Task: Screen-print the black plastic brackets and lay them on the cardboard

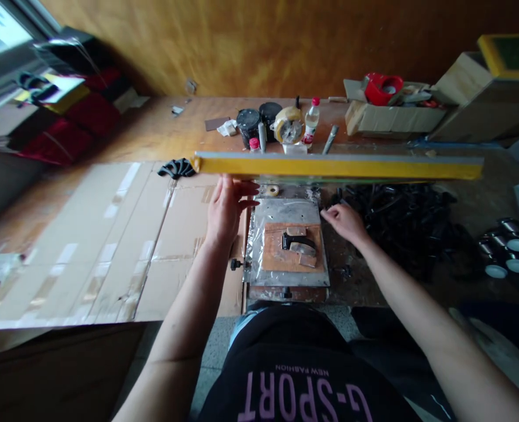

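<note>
My left hand (pixel 225 212) is raised just below a long yellow frame edge (pixel 338 168) with a grey top strip. Its fingers are spread, and whether a fingertip touches the frame I cannot tell. My right hand (pixel 345 223) is by the right edge of a grey metal plate (pixel 286 210), its fingers curled and pinched together; anything between them is hidden. On that plate lies a wooden board (pixel 273 253) with small raised blocks. A black curved handle-like part (pixel 298 239) rests among the blocks.
Many black parts (pixel 400 223) are heaped at right, with silvery cylindrical pieces (pixel 518 246) beyond. Flattened cardboard (pixel 88 234) covers the left bench. Behind the frame stand black tubs (pixel 248 126), a tape roll (pixel 289 126) and a bottle (pixel 311 122). A black knob (pixel 235 264) juts out left.
</note>
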Motion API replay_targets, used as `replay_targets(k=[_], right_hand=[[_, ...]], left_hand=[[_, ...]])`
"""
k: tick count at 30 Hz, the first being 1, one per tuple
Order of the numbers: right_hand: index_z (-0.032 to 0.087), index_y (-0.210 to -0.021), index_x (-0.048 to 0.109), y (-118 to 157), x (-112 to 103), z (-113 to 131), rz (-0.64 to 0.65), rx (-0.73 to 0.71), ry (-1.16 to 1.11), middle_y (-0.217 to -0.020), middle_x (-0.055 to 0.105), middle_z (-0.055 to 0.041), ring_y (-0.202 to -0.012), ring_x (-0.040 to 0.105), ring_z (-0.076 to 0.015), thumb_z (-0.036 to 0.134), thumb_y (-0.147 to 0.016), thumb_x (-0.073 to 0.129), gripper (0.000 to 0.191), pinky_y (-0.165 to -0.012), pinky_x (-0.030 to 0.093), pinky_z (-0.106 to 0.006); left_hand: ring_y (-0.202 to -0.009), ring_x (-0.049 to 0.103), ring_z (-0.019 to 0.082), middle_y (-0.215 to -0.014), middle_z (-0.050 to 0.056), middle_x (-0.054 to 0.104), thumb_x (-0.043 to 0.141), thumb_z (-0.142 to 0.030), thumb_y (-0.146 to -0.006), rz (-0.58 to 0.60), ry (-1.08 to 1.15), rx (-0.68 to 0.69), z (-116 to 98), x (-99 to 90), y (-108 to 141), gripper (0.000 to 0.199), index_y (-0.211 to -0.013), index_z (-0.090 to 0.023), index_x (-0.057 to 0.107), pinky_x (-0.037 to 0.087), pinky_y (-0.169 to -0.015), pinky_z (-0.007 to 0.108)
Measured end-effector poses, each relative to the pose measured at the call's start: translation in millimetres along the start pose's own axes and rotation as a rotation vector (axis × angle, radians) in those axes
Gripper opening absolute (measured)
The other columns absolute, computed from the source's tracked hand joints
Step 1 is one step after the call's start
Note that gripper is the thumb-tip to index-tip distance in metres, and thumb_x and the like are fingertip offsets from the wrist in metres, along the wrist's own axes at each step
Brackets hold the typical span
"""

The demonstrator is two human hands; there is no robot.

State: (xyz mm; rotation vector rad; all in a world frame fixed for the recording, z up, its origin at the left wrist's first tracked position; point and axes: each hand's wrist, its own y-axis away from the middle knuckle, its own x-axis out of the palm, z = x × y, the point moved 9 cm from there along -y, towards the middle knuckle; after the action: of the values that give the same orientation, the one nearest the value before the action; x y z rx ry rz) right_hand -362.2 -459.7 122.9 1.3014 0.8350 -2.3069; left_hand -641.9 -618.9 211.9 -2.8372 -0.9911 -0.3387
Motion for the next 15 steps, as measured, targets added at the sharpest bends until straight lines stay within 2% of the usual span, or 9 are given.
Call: replay_targets(k=[2, 4, 6, 8, 10, 12, 13, 14, 15], right_hand=[[0.019, -0.077, 0.063, 29.8, 44.4, 26.8, 0.191, -0.034, 0.042, -0.085, 0.066, -0.0068, -0.083, 0.06, -0.0203, 0.047, -0.083, 0.066, 0.03, -0.075, 0.046, -0.031], [0.018, -0.079, 0.061, 49.5, 71.5, 50.6, 0.296, 0.0, 0.09, -0.09, 0.066, -0.0093, -0.09, 0.059, -0.0229, 0.035, -0.083, 0.069, 0.019, -0.078, 0.045, -0.032], [0.018, -0.083, 0.059, 59.2, 78.9, 69.7, 0.312, 0.084, 0.097, -0.086, 0.066, -0.0098, -0.087, 0.058, -0.0233, 0.026, -0.087, 0.064, 0.01, -0.076, 0.044, -0.032], [0.018, -0.087, 0.058, 65.5, 75.2, 93.6, 0.274, 0.118, 0.055, -0.084, 0.066, -0.0093, -0.086, 0.058, -0.0236, 0.023, -0.092, 0.056, 0.007, -0.075, 0.044, -0.032], [0.019, -0.089, 0.058, 72.6, 70.1, 126.5, 0.239, 0.025, -0.023, -0.087, 0.066, -0.0089, -0.089, 0.057, -0.0228, 0.021, -0.095, 0.05, 0.01, -0.077, 0.044, -0.032], [0.02, -0.091, 0.059, 82.5, 68.0, 156.7, 0.262, -0.169, -0.122, -0.094, 0.066, -0.0071, -0.094, 0.057, -0.0204, 0.021, -0.097, 0.048, 0.013, -0.083, 0.044, -0.03], [0.02, -0.093, 0.06, 87.0, 66.3, 162.1, 0.283, -0.25, -0.157, -0.098, 0.067, -0.0059, -0.096, 0.057, -0.0189, 0.021, -0.097, 0.048, 0.013, -0.085, 0.044, -0.029], [0.021, -0.095, 0.062, 89.1, 63.8, 156.9, 0.298, -0.289, -0.165, -0.101, 0.067, -0.005, -0.098, 0.057, -0.0177, 0.021, -0.097, 0.048, 0.014, -0.087, 0.043, -0.028], [0.021, -0.097, 0.063, 87.5, 60.2, 139.7, 0.302, -0.271, -0.132, -0.103, 0.067, -0.0047, -0.099, 0.057, -0.0173, 0.021, -0.097, 0.048, 0.015, -0.088, 0.043, -0.027]], left_hand=[[-0.072, 0.065, 0.013, -0.083, 0.006, 0.066, 0.042, -0.06, -0.092, -0.074, 0.035, 0.007, 8.2, -1.7, 1.5, 0.047, -0.106, -0.018, 0.059, 0.053, -0.062, 0.025], [-0.068, 0.064, 0.013, -0.082, 0.005, 0.067, 0.045, -0.061, -0.09, -0.11, 0.058, -0.088, 38.9, -2.9, 23.3, 0.048, -0.108, -0.019, 0.057, 0.053, -0.06, 0.025], [-0.066, 0.065, 0.016, -0.083, 0.008, 0.069, 0.053, -0.063, -0.085, -0.004, 0.036, -0.37, 93.8, 8.9, 64.9, 0.051, -0.108, -0.018, 0.057, 0.052, -0.056, 0.027], [-0.073, 0.068, 0.021, -0.093, 0.013, 0.071, 0.057, -0.065, -0.08, 0.164, 0.005, -0.696, 148.8, 25.8, 120.3, 0.057, -0.111, -0.017, 0.057, 0.053, -0.056, 0.031], [-0.079, 0.069, 0.022, -0.1, 0.014, 0.071, 0.056, -0.066, -0.081, 0.199, 0.049, -0.808, 177.8, 31.3, 155.9, 0.057, -0.111, -0.018, 0.057, 0.054, -0.058, 0.031], [-0.074, 0.067, 0.018, -0.092, 0.01, 0.07, 0.056, -0.062, -0.081, 0.111, 0.071, -0.786, 188.6, 17.9, 160.6, 0.049, -0.102, -0.017, 0.057, 0.052, -0.058, 0.028], [-0.067, 0.065, 0.016, -0.085, 0.007, 0.069, 0.057, -0.06, -0.081, 0.056, 0.034, -0.756, 189.7, 2.9, 153.8, 0.046, -0.097, -0.017, 0.056, 0.049, -0.055, 0.026], [-0.06, 0.062, 0.014, -0.076, 0.004, 0.067, 0.056, -0.059, -0.08, -0.002, -0.047, -0.719, 188.5, -18.0, 142.2, 0.044, -0.094, -0.018, 0.055, 0.046, -0.051, 0.024], [-0.054, 0.057, 0.012, -0.069, 0.002, 0.063, 0.054, -0.06, -0.081, -0.048, -0.172, -0.676, 184.9, -42.8, 127.4, 0.044, -0.092, -0.018, 0.054, 0.043, -0.048, 0.023]])
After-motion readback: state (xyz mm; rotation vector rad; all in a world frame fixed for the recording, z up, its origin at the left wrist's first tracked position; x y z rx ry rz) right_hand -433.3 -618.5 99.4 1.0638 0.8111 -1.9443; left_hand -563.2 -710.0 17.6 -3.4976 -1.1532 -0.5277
